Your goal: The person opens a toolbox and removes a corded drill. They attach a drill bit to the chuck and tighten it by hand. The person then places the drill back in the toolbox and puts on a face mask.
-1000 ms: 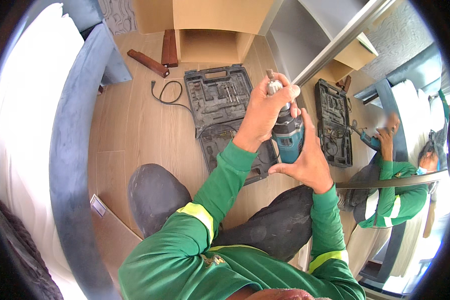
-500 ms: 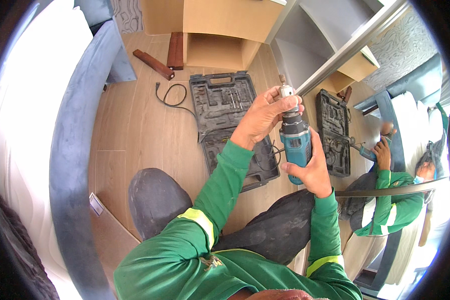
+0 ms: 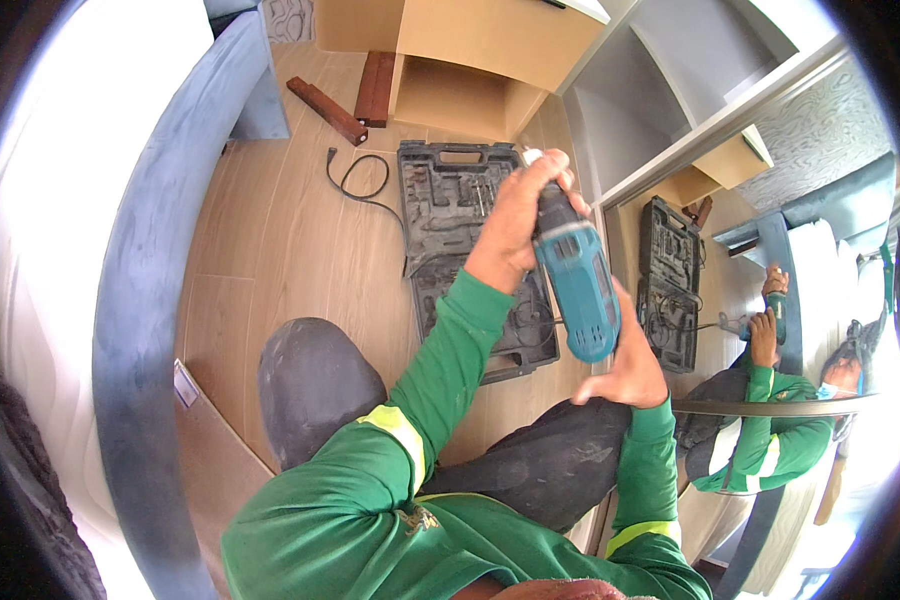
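Note:
A teal and black power drill (image 3: 575, 285) is held over the floor in front of me, its chuck end pointing away and its rounded rear toward me. My left hand (image 3: 515, 220) is wrapped round the black front of the drill; a pale bit of the chuck end shows by its fingers. At the rear right side of the drill is my right hand (image 3: 630, 360), its fingers partly hidden behind the body and its thumb stretched out to the left. Beyond and left of the drill lies an opened black tool case (image 3: 460, 157) with several drill bits (image 3: 484, 195) in it.
A black cord (image 3: 346, 190) curls left of the case. Reddish-brown wooden pieces (image 3: 330, 112) lie near a light wood cabinet (image 3: 470, 40). A blue upholstered bed frame (image 3: 140, 300) runs along the left. On the right, a large mirror (image 3: 820, 120) reflects me and the case.
The drill has turned so its upper casing and rear show more. My left hand has closed farther over the chuck end; my right thumb has come off the drill body.

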A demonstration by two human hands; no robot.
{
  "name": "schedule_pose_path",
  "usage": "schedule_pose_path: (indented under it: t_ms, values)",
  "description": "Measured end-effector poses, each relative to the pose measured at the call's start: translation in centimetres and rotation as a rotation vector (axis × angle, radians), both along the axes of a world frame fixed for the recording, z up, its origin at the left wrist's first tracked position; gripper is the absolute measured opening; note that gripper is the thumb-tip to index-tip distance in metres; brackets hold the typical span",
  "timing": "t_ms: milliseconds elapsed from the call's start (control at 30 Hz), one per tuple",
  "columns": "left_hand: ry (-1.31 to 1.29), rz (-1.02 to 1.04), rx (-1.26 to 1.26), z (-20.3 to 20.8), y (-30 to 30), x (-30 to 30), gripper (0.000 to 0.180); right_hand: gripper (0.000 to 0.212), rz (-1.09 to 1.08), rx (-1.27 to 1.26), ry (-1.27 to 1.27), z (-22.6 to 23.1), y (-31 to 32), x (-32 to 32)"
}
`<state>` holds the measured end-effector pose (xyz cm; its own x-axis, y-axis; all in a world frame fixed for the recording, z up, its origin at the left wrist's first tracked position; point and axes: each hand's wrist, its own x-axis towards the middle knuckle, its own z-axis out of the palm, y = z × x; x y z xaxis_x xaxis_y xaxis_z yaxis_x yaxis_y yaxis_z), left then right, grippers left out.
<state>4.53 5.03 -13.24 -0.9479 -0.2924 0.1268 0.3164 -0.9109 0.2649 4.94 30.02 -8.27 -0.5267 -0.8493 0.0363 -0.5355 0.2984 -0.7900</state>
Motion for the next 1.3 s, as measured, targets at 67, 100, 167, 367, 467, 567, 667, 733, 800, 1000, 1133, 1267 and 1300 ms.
schedule_pose_path:
  t_ms: [67,100,167,367,467,567,667,733,800,1000,1133,1267,1300]
  values:
    - [-0.004,-0.008,-0.009,-0.3,-1.2,0.2,0.019,0.104,-0.082,0.093,0.338,-1.3,0.0,0.2]
    - [-0.014,-0.007,0.028,-0.4,-1.0,0.1,0.019,0.087,-0.117,0.120,0.357,-1.6,-0.3,0.3]
    - [-0.021,0.004,0.098,-0.2,-0.7,-0.2,0.019,0.054,-0.176,0.171,0.413,-1.5,-1.5,0.0]
    - [-0.049,-0.035,0.063,-1.1,0.2,-0.9,0.020,0.034,-0.205,0.062,0.342,-1.7,-1.3,-0.3]
    - [-0.035,-0.019,0.074,-2.2,0.4,-2.0,0.021,0.038,-0.222,0.053,0.241,-2.3,-1.0,-1.0]
    - [0.015,-0.078,0.041,-2.6,0.2,-1.6,0.019,0.042,-0.266,0.044,0.121,-1.9,-0.8,-0.9]
    - [0.295,-0.177,0.160,-3.7,-0.4,-2.0,0.026,0.042,-0.331,-0.096,0.057,-3.2,0.0,-0.5]
    - [0.635,-0.211,0.202,-3.7,0.2,-2.7,0.039,0.051,-0.324,-0.213,-0.240,-3.7,1.3,-1.0]
    - [0.673,-0.201,0.087,-2.2,-0.4,-1.3,0.060,0.055,-0.234,-0.279,-0.524,-3.2,1.6,-1.2]
    - [0.070,0.096,0.023,-0.8,1.5,-1.3,0.070,0.052,-0.329,-0.267,-0.139,-3.8,0.4,-1.2]
    - [-0.126,0.118,-0.046,1.6,1.3,0.6,0.057,0.060,-0.336,-0.026,-0.132,-2.7,-0.5,0.6]
    - [0.316,-0.196,0.000,2.0,-1.7,0.5,0.046,0.089,-0.048,-0.069,0.136,1.7,0.7,-0.7]
    - [0.214,-0.149,0.008,3.0,-1.1,1.4,0.053,0.096,-0.037,-0.117,0.143,2.0,1.7,-1.3]
